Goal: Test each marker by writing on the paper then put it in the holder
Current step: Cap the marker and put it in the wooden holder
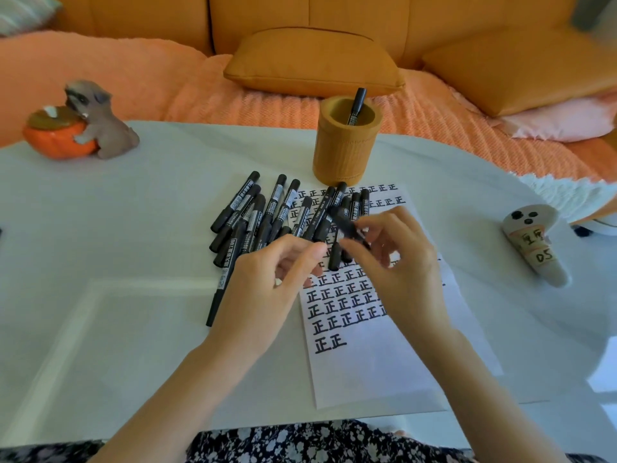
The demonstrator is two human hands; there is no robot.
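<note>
**Fig. 1. A marker taken up over the paper, between pile and holder**

At far left a dog figurine (96,125) stands on the desk (117,228), well apart from the work and playing no part in it. The pile (263,212) of untested black markers lies left of centre, partly overlapping the paper's upper edge, so that either hand can draw from it without a long reach. All are alike: black barrels and caps with white printed labels.

The left hand (267,282) hovers just below the pile, fingers curled and thumb pointing toward the marker (347,227); whether it grips anything cannot be told. The holder (340,155), a tan ribbed cup, stands at the paper's top edge, directly beyond the writing zone, which keeps the drop-off short. One tested marker (358,101) leans inside it.

The marker sits above the paper's upper half, blurred, pinched in the fingertips of the right hand (407,269). The posture suggests uncapping or recapping; which one is unclear.

The paper (384,372) carries rows of bold black test characters, ending in a short last row, with blank space left below for further tests. With one marker stored and many loose, the task appears to be at an early stage.

At far right lies a white ghost figure (537,248).
</note>
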